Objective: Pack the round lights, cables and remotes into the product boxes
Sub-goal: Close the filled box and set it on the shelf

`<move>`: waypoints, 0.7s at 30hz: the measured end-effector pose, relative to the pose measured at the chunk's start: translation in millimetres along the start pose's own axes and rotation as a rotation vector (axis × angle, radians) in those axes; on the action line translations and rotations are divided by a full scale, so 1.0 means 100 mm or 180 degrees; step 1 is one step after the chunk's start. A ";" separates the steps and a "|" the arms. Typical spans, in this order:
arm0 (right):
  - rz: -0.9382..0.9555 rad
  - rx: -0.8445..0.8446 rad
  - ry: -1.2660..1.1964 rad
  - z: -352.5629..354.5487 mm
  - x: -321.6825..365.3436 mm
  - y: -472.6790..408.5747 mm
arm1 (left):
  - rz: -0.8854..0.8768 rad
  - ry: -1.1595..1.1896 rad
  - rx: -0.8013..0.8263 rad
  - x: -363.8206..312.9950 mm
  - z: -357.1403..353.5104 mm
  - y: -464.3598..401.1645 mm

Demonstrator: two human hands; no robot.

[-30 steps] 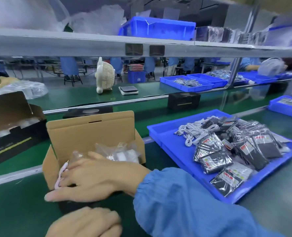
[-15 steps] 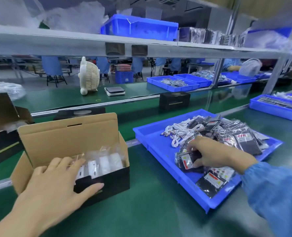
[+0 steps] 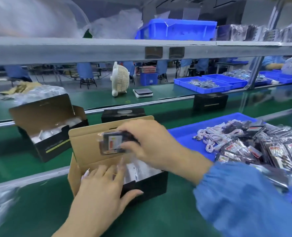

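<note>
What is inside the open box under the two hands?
The box holds clear plastic bags with white parts showing through. The left hand covers the box's left half, and the right hand holds a bagged remote above it.

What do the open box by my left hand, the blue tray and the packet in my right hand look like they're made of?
Open box: cardboard, raw brown inside, matte black outside, with folded flaps.
Blue tray: probably moulded plastic, smooth with a slight sheen.
Packet in the right hand: clear, glossy plastic film, crinkled, around a dark item.
</note>
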State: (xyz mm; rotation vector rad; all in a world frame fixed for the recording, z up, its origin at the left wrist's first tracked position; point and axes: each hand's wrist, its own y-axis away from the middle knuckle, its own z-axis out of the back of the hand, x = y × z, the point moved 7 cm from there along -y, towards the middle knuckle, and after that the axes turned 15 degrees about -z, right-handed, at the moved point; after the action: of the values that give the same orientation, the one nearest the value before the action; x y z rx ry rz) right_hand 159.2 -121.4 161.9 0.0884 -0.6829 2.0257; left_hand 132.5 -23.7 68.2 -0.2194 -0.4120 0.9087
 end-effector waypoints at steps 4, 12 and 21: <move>0.0013 0.0836 0.0975 -0.89 0.22 -0.24 | -0.0273 -0.0208 -0.0886 -0.04 0.05 0.18; -0.0399 0.0379 0.0919 -0.29 -0.43 -0.28 | 0.0273 0.0396 0.0158 0.16 0.09 0.02; 0.0124 0.0927 0.2429 -0.78 -0.15 -0.20 | 0.0337 0.0255 0.0594 0.15 -0.02 -0.04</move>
State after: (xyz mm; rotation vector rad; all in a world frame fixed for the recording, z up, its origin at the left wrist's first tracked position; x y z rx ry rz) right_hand 199.9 -86.3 100.0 -0.5077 0.0914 1.9729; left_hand 144.2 -14.4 71.8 -0.1066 -0.2413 1.0327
